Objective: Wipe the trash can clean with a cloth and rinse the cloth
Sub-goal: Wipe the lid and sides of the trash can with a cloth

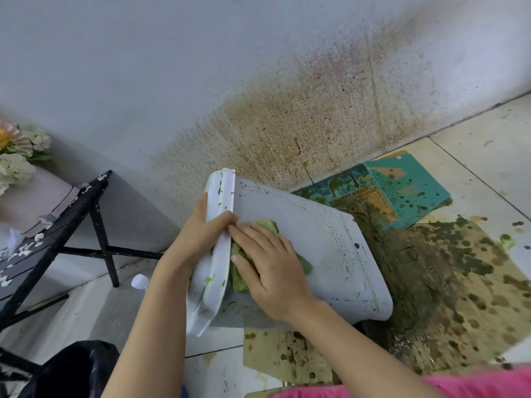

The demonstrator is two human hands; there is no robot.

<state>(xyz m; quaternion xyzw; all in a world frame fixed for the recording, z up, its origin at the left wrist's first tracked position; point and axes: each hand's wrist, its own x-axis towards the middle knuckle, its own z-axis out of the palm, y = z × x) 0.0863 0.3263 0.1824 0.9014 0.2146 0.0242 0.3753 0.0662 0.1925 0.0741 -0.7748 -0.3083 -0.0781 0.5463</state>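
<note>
A white plastic trash can (pixel 321 242) lies tipped on its side, its rim toward me, speckled with green and dark spots. My left hand (pixel 198 234) grips the can's rim on the left. My right hand (pixel 267 265) presses flat on a green-stained cloth (pixel 268 225) against the can's side wall, just beside the rim. Most of the cloth is hidden under my right hand.
Stained cardboard sheets (pixel 448 288) and a teal printed board (pixel 408 191) cover the tiled floor under and behind the can. The wall (pixel 316 116) is splattered brown. A black folding table (pixel 71 214) stands at left, a black bag (pixel 71 369) at lower left, a bottle cap (pixel 140 281) by my left arm.
</note>
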